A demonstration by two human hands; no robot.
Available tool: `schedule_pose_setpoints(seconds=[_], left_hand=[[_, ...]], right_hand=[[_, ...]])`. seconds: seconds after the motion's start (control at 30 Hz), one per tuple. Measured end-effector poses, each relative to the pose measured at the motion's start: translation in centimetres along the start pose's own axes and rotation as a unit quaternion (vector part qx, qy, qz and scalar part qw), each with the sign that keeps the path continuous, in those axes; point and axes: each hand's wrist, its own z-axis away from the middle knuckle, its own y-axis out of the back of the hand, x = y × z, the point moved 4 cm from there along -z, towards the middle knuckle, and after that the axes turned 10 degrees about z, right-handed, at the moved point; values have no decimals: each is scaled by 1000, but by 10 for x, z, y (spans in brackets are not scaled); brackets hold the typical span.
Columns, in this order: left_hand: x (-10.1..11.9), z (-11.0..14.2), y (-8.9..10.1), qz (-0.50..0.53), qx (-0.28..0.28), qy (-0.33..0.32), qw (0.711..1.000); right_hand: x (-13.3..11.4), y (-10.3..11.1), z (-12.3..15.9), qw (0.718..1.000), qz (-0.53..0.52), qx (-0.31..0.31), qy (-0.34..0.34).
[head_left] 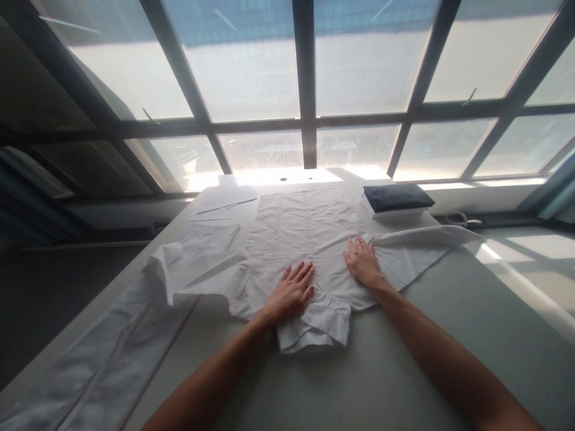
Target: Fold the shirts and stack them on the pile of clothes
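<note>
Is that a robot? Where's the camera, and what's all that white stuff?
There's no robot! It's a person, with a bare left hand and a bare right hand. The only picture comes from a camera worn on the person's head, looking forward and down. What looks like a white shirt lies spread on a table, sleeves out sideways. Both hands rest flat on it, gripping nothing. Farther back, on the right, a dark folded cloth sits on something white. Behind are big windows.
</note>
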Motion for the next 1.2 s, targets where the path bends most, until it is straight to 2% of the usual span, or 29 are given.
schedule_pose_setpoints(seconds=[0.07, 0.13, 0.23, 0.3, 0.63, 0.7, 0.83, 0.9, 1.0, 1.1, 1.2], left_hand=[[0, 0, 0, -2, 2, -2, 1000], [1, 0, 1, -4, 2, -3, 1000], [2, 0, 1, -5, 1, -3, 1000], [2, 0, 2, -4, 1, -3, 1000], [-3, 0, 0, 17, -5, 1, 1000], [-6, -4, 2, 30, -25, 11, 999], [-10, -25, 5, 70, -115, 6, 991], [-9, -39, 5, 77, -128, 1, 989], [-9, -54, 0, 56, -68, 6, 996], [-9, -58, -6, 34, -5, 9, 999], [-9, -55, -9, 31, 15, 12, 999]], right_hand=[[-11, 5, 2, 999, -25, 20, 17], [-27, 9, 7, 995, -60, 30, 69], [-52, 10, 17, 980, -93, -4, 177], [-61, 9, 22, 972, -92, -34, 213], [-62, 12, 23, 974, -76, -63, 204], [-62, 12, 24, 974, -75, -63, 204], [-63, 13, 24, 973, -74, -65, 211], [-63, 13, 25, 972, -76, -64, 211], [-63, 14, 25, 973, -80, -64, 207], [-63, 15, 25, 974, -81, -67, 203], [-63, 16, 26, 975, -82, -67, 197]])
